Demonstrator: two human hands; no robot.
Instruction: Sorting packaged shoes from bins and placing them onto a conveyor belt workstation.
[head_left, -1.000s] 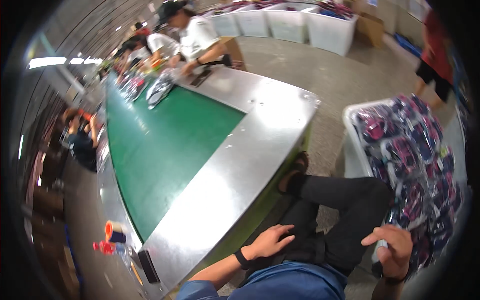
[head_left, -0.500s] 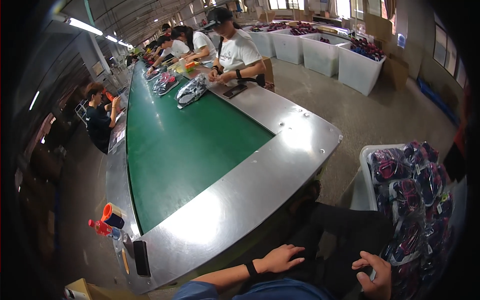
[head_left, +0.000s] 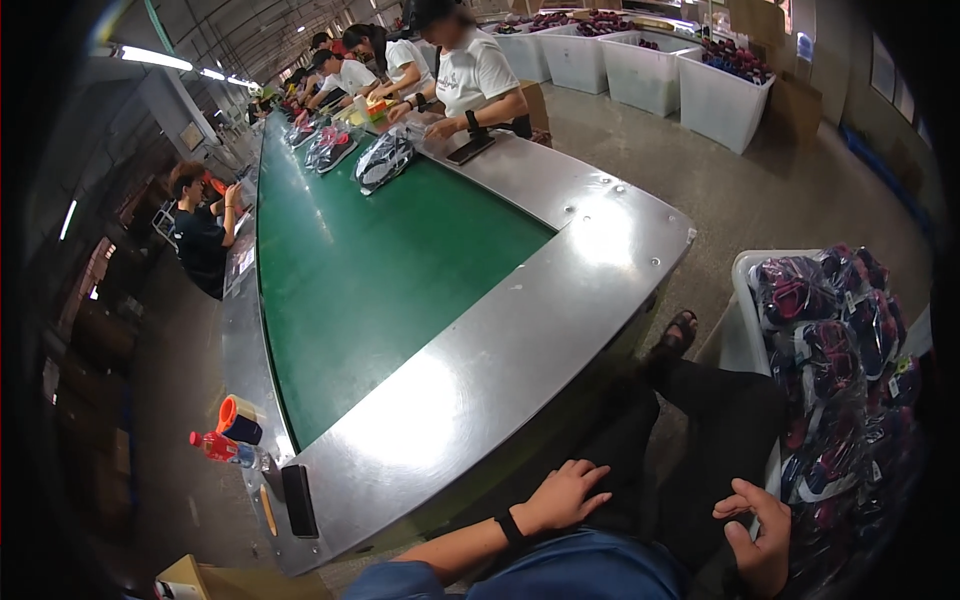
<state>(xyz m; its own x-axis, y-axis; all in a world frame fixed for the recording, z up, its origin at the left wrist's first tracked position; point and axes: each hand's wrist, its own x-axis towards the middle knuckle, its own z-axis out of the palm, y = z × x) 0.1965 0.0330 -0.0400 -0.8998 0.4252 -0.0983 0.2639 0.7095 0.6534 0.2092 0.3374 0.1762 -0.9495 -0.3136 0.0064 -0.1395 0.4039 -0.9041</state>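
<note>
My left hand [head_left: 563,496] rests palm down over my lap, fingers loosely apart, with nothing in it. Over my right thigh my right hand [head_left: 757,532] is held with thumb and fingers spread, also holding nothing. Right beside that hand stands a white bin [head_left: 746,275] heaped with dark blue and pink shoes [head_left: 828,362] in clear plastic bags. In front of me is a green conveyor belt [head_left: 385,290] with a metal border [head_left: 480,345]. Far along it lies a bagged black-and-white shoe [head_left: 384,160], with bagged red-and-grey shoes [head_left: 330,148] behind.
On the near left metal corner are a black phone [head_left: 299,501], a tan stick-like tool [head_left: 268,510], a red-capped bottle [head_left: 222,448] and an orange-and-navy cup [head_left: 240,419]. Several co-workers line the belt, the closest a person in a white shirt [head_left: 480,75]. White bins [head_left: 725,100] stand behind.
The view has shifted a little, so the belt and bin sit differently in it. The nearest co-worker's hands have moved apart toward the bagged shoe. My hands keep nearly the same pose.
</note>
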